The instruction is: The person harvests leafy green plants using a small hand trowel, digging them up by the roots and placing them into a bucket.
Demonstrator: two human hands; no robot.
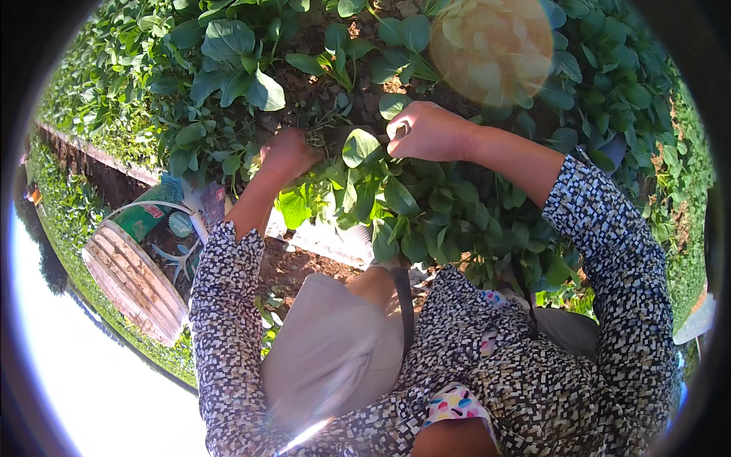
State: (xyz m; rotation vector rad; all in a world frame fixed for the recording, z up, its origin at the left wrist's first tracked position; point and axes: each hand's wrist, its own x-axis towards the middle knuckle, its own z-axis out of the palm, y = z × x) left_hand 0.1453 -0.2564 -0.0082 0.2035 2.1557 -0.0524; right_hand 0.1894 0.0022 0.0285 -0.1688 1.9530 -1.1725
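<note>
Both my hands reach into a bed of broad-leaved green plants. My left hand is closed low among the stems, partly in shade. Thin-leaved weeds touch its fingers, but what it grips is hidden. To the right, my right hand is curled into a fist with thumb and forefinger together. Something small and pale shows at its fingers, too little of it to name. Between and below the hands stands a leafy green plant, its lower leaves sunlit.
A white bucket with a green label and a wire handle lies tipped at the left. Leafy greens grow in dark soil beyond my hands. My bent knee in pale trousers is close below. Sun glare crosses the upper right.
</note>
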